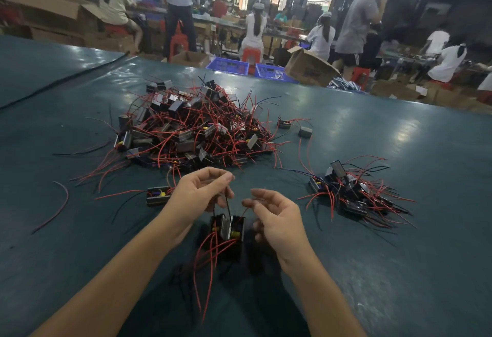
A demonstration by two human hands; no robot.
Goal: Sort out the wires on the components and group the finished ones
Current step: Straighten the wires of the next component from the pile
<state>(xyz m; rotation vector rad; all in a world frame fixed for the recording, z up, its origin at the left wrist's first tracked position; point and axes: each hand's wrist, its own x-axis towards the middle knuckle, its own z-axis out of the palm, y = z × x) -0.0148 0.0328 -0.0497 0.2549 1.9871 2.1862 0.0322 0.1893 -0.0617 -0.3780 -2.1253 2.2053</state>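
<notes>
One component (pixel 227 227), left hand (pixel 198 192) pinching its black wire (pixel 228 207), right hand (pixel 277 219) motion-blurred, grip impossible to tell

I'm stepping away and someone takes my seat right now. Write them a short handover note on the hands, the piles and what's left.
Left hand pinches the black wires of the component below it. Right hand curls beside them; blurred, grip unclear.
Done, it seems: small pile on the right of the table.
Left: big tangled pile ahead, a single component by the left wrist, two strays off the big pile's right edge.
</notes>
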